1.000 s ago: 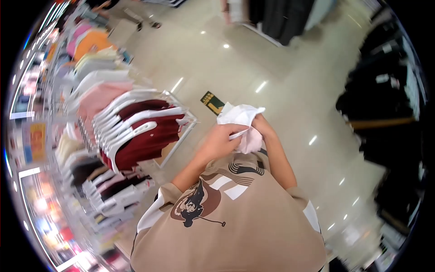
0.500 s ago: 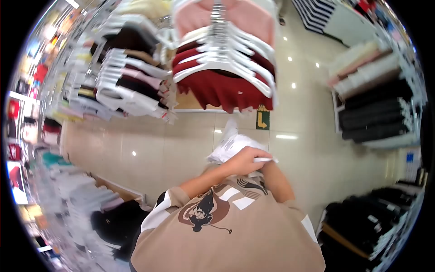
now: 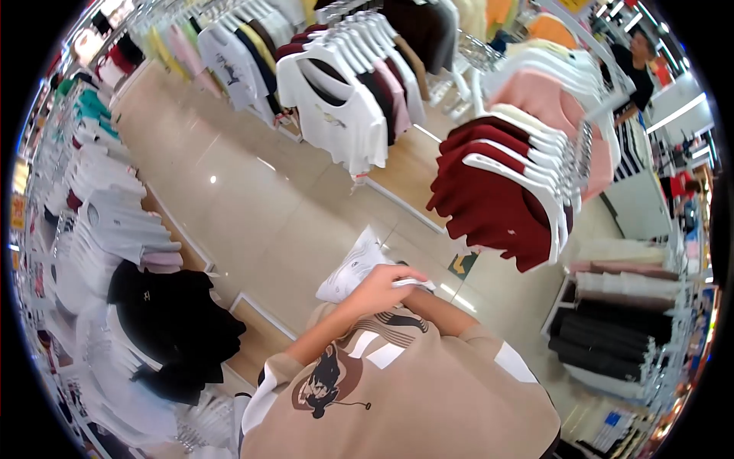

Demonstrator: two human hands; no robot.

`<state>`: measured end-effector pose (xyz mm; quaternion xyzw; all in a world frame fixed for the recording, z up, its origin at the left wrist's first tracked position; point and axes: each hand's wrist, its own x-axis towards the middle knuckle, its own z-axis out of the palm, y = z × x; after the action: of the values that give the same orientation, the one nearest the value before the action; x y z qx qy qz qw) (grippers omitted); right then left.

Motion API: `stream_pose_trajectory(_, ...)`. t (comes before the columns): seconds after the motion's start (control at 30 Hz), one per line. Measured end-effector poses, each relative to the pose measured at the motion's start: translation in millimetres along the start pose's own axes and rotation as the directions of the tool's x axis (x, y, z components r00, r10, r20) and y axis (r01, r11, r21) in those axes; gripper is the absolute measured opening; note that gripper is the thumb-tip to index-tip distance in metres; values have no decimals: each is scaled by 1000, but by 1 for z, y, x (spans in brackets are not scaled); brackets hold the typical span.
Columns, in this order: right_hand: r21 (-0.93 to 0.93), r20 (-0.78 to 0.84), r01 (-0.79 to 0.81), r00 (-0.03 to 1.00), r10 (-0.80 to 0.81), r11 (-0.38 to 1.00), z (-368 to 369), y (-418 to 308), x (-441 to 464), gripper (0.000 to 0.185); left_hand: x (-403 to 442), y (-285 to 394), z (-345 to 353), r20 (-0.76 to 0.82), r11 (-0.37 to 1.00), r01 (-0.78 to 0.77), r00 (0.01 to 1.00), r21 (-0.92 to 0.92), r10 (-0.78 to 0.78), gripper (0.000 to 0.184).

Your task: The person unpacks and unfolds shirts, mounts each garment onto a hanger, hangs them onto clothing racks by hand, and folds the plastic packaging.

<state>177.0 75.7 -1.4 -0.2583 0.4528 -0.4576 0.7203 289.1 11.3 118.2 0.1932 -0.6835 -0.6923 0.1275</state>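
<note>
Dark-red fabric shirts (image 3: 489, 200) shift rightward as we turn left | our left hand (image 3: 382, 287) grips a soft white printed packet (image 3: 350, 269), still carried | right hand (image 3: 417, 297) mostly hidden, grip unclear

Open tiled floor (image 3: 229, 222) runs ahead-left of the left hand (image 3: 378, 289); hanging dark red tops (image 3: 497, 195) block the right, a white T-shirt (image 3: 340, 130) straight ahead, black garments (image 3: 172, 321) the near left.

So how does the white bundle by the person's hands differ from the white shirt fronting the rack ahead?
The bundle is bunched up, while the shirt hangs spread out, its sleeves showing. The bundle lies against the left hand; the shirt is on a hanger. Both are white with darker markings.
</note>
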Motion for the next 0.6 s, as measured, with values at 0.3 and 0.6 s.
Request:
stream_pose_trajectory(0.3, -67, 54, -129, 990, 132, 989, -3, -42, 97, 40, -35, -30, -109, -369, 991, 70, 923, -117, -109, 23)
stream_pose_trajectory(0.6, -127, 213, -146, 962, 171, 981, 40, -101, 279, 38, -11, -7, -268, -410, 967, 226, 876, -119, -255, 21)
